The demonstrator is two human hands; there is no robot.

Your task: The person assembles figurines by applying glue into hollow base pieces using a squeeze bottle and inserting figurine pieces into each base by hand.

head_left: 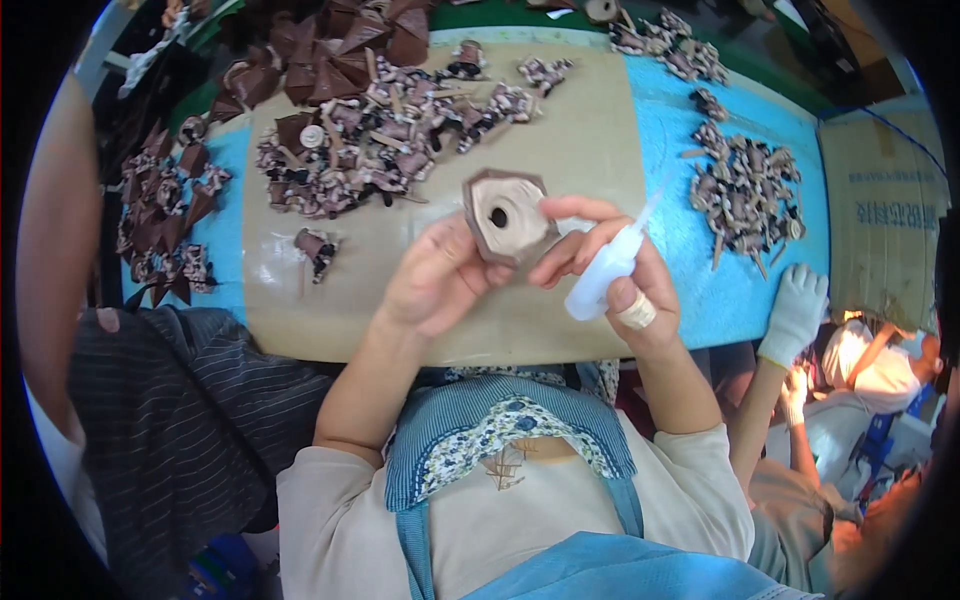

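Observation:
My left hand (432, 282) grips a brown six-sided hollow piece (515, 238) by its lower left edge, thumb and fingers closed on it. Its pale inner face is turned up and has a dark round hole. In my right hand (648, 290) is a small white squeeze bottle (603, 278) with a long thin nozzle pointing up and to the right. Tape wraps one finger of that hand. The right fingertips reach to the piece's right side; whether they press on it I cannot tell. Left of my hands, a single small figurine (317, 250) lies apart.
A heap of small figurines (370, 140) covers the table's far left, with brown angular pieces (340, 45) behind. More figurines (745, 190) lie on the blue right end, others (170, 200) at far left. A co-worker's gloved hand (797, 310) rests by the right edge, near a cardboard box (880, 225).

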